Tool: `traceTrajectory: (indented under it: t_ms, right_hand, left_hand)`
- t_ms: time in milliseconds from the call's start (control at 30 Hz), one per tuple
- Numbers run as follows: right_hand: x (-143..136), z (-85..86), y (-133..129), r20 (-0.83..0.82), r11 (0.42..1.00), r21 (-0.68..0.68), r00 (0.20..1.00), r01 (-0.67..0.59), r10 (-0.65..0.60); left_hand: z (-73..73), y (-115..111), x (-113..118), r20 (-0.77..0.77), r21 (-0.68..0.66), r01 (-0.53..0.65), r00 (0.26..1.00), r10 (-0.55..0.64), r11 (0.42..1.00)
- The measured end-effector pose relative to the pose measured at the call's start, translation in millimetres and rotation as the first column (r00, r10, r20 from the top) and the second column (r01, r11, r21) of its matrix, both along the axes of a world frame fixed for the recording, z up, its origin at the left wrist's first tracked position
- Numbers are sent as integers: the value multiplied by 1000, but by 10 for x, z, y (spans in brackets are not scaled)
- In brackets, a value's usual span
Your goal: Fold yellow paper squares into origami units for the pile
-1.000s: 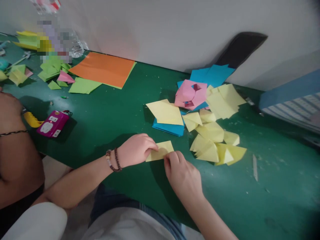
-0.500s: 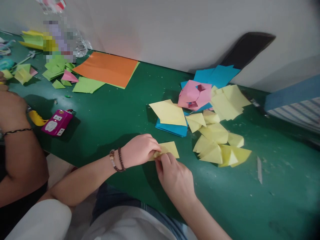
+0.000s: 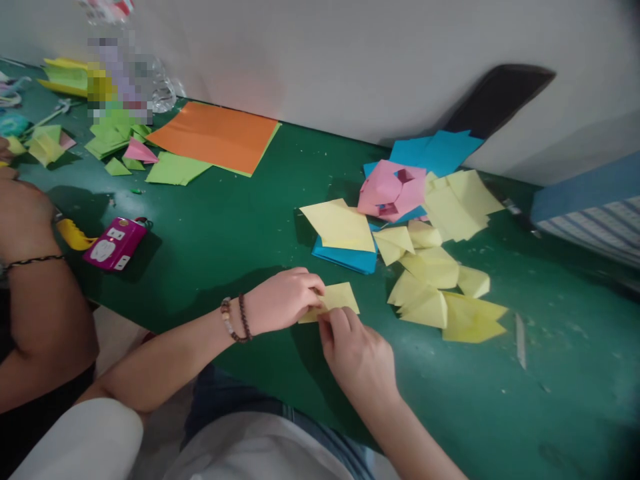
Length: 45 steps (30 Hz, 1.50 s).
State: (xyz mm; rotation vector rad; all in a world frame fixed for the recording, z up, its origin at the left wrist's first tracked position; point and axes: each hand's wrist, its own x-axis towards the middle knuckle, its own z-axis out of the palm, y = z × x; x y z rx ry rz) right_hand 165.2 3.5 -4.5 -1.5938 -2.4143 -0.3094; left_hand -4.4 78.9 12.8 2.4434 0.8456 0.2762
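Note:
A small sheet of yellow paper (image 3: 343, 297) lies on the green table near its front edge, under my fingers. My left hand (image 3: 285, 300), with beaded bracelets at the wrist, is closed on the paper's left part. Pinched at the lower edge of the same sheet is my right hand (image 3: 357, 350). The fingertips of both hands almost meet and hide part of the paper. Just beyond, a flat yellow sheet (image 3: 340, 223) rests over a stack of blue paper (image 3: 345, 259). Folded yellow pieces (image 3: 425, 307) lie to the right.
A pink folded paper shape (image 3: 393, 190) and blue sheets (image 3: 435, 153) lie at the back. An orange sheet (image 3: 215, 137) is by the wall. A magenta power outlet (image 3: 117, 243) stands left, beside another person's arm (image 3: 40, 267). A thin blade-like strip (image 3: 521, 340) lies right.
My right hand has slid slightly to the right along the paper, and the fingertips are a little farther apart. The folded yellow piece at far right has shifted and spread.

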Motion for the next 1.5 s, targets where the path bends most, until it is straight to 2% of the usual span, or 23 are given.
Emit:
traceTrajectory:
  t_ms: [300, 367, 467, 500, 567, 667, 733, 867, 1067, 1233, 1333, 1433, 1500]
  right_hand:
    - [-254, -53, -68, -53, 995, 29, 994, -98, 100]
    - [-284, -32, -109, -119, 989, -8, 982, -147, 145]
    - [-237, 44, -193, -335, 960, -138, 923, -245, 188]
    - [-194, 72, -221, -413, 949, -189, 897, -254, 157]
    - [-86, 114, -270, -526, 939, -285, 851, -193, 15]
    - [62, 113, -315, -573, 888, -454, 786, -68, -232]
    - [112, 81, -332, -572, 854, -517, 763, -51, -301]
    - [121, 41, -345, -590, 831, -552, 739, -75, -325]
    - [163, 118, -293, -582, 794, -607, 700, -35, -414]
    - [325, 91, -225, -595, 769, -637, 602, 50, -532]
    - [479, 57, -204, -577, 765, -627, 574, 145, -582]
    - [608, 98, -144, -547, 784, -583, 611, 214, -573]
    - [644, 158, -52, -507, 816, -537, 692, 213, -514]
  left_hand:
    - [-21, 9, -8, 10, -39, 16, 1000, -16, 999]
    - [-25, 8, -6, 20, -34, 0, 1000, 1, 999]
    - [-21, 7, -9, 30, -34, -20, 999, 21, 999]
    - [-20, 8, -13, 32, -38, -16, 999, 17, 999]
    - [-18, 11, -25, 34, -52, 7, 999, -6, 999]
    - [-22, 17, -51, 42, -69, 45, 998, -42, 997]
    - [-25, 24, -68, 44, -82, 51, 998, -48, 995]
    - [-19, 35, -93, 43, -114, 59, 998, -55, 992]
    - [-18, 29, -119, 56, -97, 80, 996, -74, 992]
    - [-47, 22, -129, 69, -77, 84, 994, -79, 993]
    - [-55, 21, -130, 62, -93, 81, 995, -75, 992]
    - [-40, 24, -120, 50, -88, 85, 995, -81, 992]
    - [-14, 28, -105, 54, -81, 96, 994, -92, 992]
